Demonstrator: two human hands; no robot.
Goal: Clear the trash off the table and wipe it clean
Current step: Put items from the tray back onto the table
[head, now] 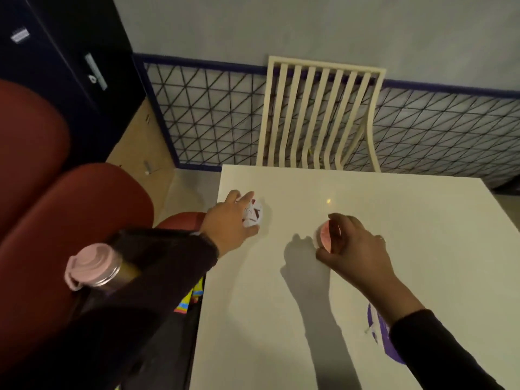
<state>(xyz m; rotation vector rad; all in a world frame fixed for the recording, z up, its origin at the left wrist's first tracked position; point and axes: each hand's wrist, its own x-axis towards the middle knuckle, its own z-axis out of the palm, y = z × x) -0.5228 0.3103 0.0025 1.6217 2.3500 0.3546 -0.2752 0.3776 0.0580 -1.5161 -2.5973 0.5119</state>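
A white table (365, 277) fills the lower right. Near its left edge my left hand (228, 220) grips a crumpled white paper with dark red print (254, 213); thumb and fingers curl round it. Toward the table's middle my right hand (351, 246) holds a small pink round cup or lid (326, 236), tilted on its side, fingers curled over its top. A purple cloth (380, 333) lies on the table under my right forearm, partly hidden by the sleeve.
A cream slatted chair (318, 116) stands at the table's far edge against a mesh wall panel. Red seats (70, 220) sit to the left. A pink-lidded bottle (92, 266) rests by my left arm. A dark cabinet (56, 52) stands far left.
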